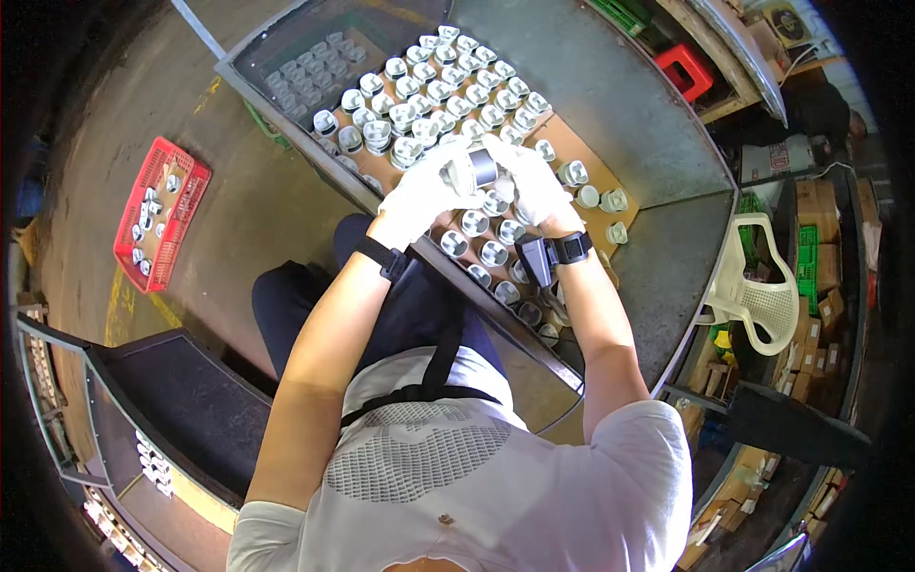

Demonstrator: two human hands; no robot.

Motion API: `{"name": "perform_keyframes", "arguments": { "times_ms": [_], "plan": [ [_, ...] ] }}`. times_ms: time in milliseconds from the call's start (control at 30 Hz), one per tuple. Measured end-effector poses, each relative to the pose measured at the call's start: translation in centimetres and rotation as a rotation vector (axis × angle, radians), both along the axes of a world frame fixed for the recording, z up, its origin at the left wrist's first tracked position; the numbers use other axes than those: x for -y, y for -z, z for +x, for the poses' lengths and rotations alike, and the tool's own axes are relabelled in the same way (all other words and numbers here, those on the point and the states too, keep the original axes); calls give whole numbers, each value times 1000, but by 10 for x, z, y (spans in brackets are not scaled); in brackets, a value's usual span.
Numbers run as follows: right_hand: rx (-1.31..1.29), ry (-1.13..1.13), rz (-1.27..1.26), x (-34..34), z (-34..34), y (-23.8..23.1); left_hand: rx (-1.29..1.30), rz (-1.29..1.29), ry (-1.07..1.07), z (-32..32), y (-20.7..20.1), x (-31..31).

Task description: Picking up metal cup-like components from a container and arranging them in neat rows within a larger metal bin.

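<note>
Between my gloved hands is a piston (483,168), silver with a dark band on its side, held above the tray. My left hand (422,195), in a white glove, has its fingers closed round the near left side of it. From the other side my right hand (534,188), also white-gloved, grips it; glare blurs some of its fingertips. Below and beyond both hands, many silver pistons (403,116) stand in close rows on brown cardboard (596,157) inside a grey metal tray (629,91). More pistons (474,223) stand just under my wrists, partly hidden by them.
Raised metal walls (701,219) border the tray. On the floor to the left is a red plastic crate (168,272) with several pistons. A dark bench (191,405) stands lower left. At right are a cream plastic chair (782,303), green crates (807,262) and cardboard boxes (815,205).
</note>
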State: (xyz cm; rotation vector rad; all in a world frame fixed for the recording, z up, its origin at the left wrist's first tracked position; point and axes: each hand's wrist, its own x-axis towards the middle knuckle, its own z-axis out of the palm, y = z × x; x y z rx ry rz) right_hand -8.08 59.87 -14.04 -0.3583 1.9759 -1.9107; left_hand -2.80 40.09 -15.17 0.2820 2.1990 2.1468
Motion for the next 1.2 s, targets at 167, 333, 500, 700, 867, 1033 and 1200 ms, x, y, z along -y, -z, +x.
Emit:
{"name": "perform_keyframes", "arguments": {
  "times_ms": [167,333,500,700,867,1033,1200],
  "plan": [
    [48,92,28,-12,-7,-6,-61,-163,-60,-6,1,1],
    [-6,191,116,-18,3,-30,-40,36,-38,-10,11,5],
    [-273,114,307,-30,-6,-5,49,205,-22,-2,-1,4],
    [-207,110,258,-16,-5,-13,41,254,-77,5,-1,3],
    [-444,-258,341,-10,-11,-15,37,156,-69,1,4,4],
    [-412,-271,457,-1,-18,-10,108,293,-7,-4,5,4],
    [-403,-264,463,-5,-33,-7,-180,-323,-199,-6,5,12]
  ]
}}
